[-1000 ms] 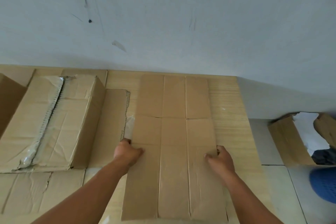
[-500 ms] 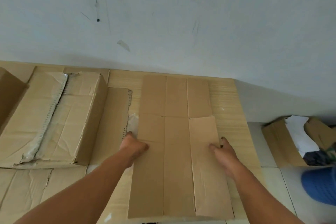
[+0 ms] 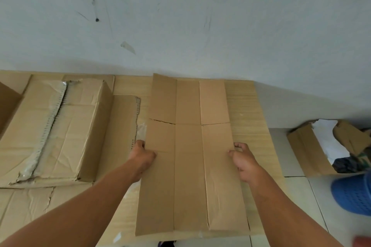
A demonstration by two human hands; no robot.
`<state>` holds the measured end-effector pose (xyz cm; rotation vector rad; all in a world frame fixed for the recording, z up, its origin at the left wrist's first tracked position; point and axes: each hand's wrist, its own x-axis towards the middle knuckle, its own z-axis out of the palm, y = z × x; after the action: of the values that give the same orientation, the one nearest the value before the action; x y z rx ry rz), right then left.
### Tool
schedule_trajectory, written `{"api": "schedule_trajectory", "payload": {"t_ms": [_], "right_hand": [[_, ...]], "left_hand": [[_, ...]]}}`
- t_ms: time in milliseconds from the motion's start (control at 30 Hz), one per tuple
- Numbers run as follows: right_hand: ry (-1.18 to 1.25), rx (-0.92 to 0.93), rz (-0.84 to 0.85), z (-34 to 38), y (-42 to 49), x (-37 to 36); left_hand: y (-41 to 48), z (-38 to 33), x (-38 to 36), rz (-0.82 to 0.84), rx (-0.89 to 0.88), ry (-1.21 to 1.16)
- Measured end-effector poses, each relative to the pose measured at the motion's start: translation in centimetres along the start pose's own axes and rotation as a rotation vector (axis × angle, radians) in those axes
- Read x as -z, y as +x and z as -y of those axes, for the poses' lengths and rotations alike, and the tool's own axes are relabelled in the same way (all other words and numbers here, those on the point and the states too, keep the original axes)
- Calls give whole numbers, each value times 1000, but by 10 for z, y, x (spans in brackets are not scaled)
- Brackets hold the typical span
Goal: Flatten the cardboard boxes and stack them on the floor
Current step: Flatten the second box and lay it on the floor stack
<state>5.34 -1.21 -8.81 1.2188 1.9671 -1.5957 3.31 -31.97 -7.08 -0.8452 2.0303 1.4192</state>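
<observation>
A long flattened cardboard box (image 3: 188, 162) with lengthwise creases lies in front of me on a wood-grain sheet (image 3: 247, 114) on the floor, its far end near the wall. My left hand (image 3: 141, 155) grips its left edge at mid-length, thumb on top. My right hand (image 3: 244, 158) holds the right edge opposite, fingers curled around it. To the left stands a wide, partly collapsed taped box (image 3: 54, 128) on other flat cardboard (image 3: 24, 206).
A grey wall (image 3: 180, 16) closes the far side. At right, on grey tiles, sits an open box (image 3: 305, 150) with white paper and dark cloth inside, and a blue perforated basket (image 3: 353, 194) nearer me. Another box corner (image 3: 8, 104) shows at far left.
The flat box has slid a little away from me toward the wall, and both hands have shifted with it along its side edges. My view has tilted slightly.
</observation>
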Motion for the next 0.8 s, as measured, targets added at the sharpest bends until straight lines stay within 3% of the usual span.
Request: {"api": "schedule_trajectory", "payload": {"t_ms": [167, 533, 800], "right_hand": [[-35, 249, -28, 3, -14, -2], [165, 444, -34, -5, -83, 8], [291, 636, 147, -29, -202, -30]], "left_hand": [[-8, 2, -3, 7, -115, 43], [-60, 27, 35, -100, -330, 19], [-136, 90, 130, -199, -513, -65]]}}
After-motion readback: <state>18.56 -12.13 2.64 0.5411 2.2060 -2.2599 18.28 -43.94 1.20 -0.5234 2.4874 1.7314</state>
